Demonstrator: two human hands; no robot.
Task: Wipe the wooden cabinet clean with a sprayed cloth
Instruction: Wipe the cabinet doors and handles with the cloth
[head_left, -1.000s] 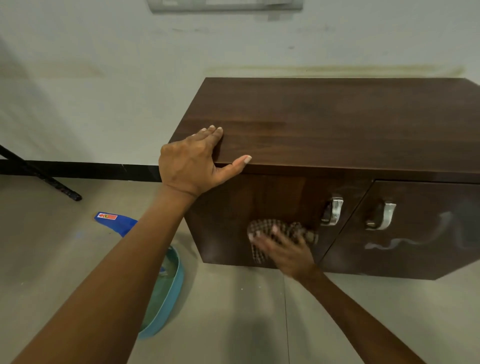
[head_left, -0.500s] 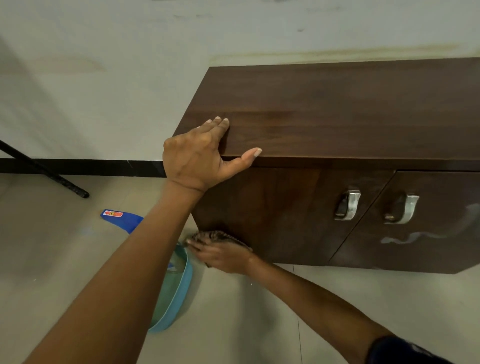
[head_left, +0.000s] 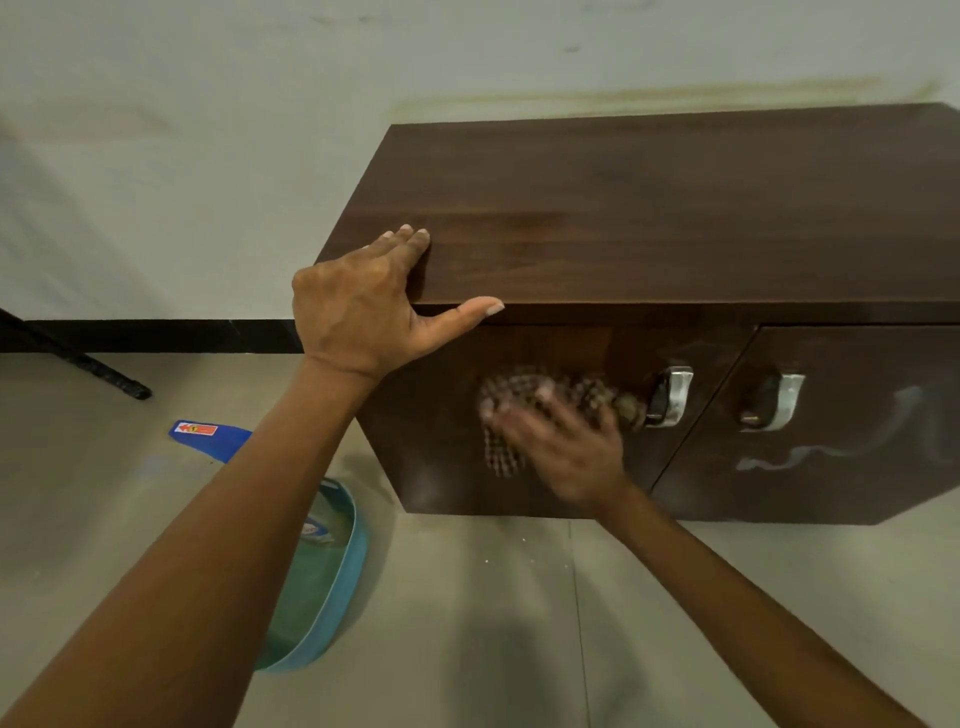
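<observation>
Checked cloth (head_left: 519, 387) pressed against the left door of the wooden cabinet (head_left: 649, 218).
Blurred fingers (head_left: 519, 415) of the right hand (head_left: 569, 449) lie spread over it, not curled, just left of the metal handle (head_left: 672, 397). The left hand (head_left: 358, 306) rests flat-fingered on the top's near corner, thumb along the front edge. A blue tray (head_left: 340, 582) sits on the floor beside.
</observation>
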